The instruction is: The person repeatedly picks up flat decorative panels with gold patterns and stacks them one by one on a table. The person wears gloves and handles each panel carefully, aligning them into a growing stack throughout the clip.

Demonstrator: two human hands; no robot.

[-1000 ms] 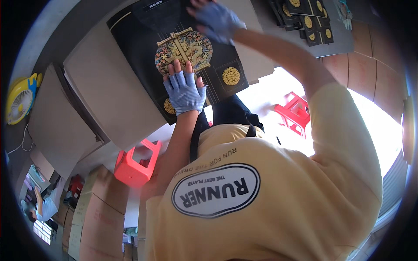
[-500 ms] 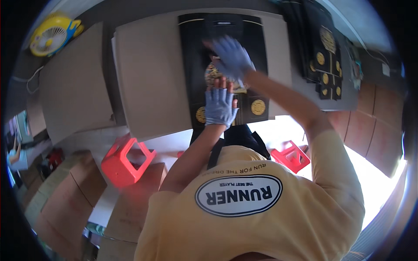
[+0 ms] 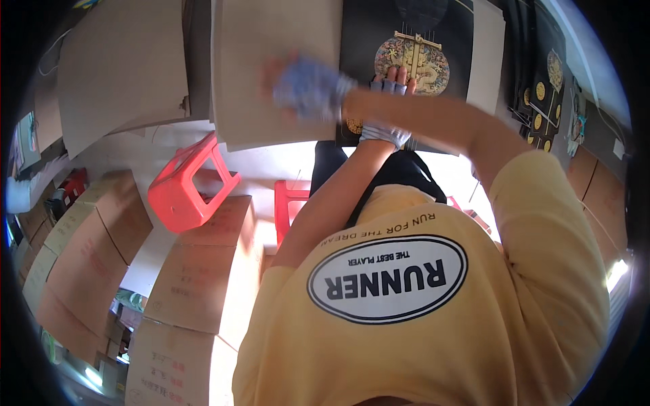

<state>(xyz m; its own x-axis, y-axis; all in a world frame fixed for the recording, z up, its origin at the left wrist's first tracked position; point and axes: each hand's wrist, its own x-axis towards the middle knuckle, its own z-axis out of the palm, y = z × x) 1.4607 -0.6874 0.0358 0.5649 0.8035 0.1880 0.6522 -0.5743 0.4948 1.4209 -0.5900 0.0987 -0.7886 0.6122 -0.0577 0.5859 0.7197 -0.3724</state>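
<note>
A black printed sheet with a round multicoloured and gold picture lies on a stack of plain greyish-brown board. My left hand, in a striped fingerless glove, rests on its lower part with fingers stretched out flat. Crossing over my left wrist, my right arm reaches to the left. My right hand, also gloved, is over the bare board beside the sheet's left edge. Motion smears its fingers, so whether it holds anything does not show. My right forearm hides part of the left hand and of the sheet.
Another stack of board stands at the left. Black pieces with gold round prints lie at the right. Below the table edge are a red plastic stool and cardboard boxes. A person's sleeve shows at the far left.
My right hand has swept left, from over the black sheet to over the bare board. The left hand stays flat on the sheet. The whole view has shifted, bringing more boxes into sight.
</note>
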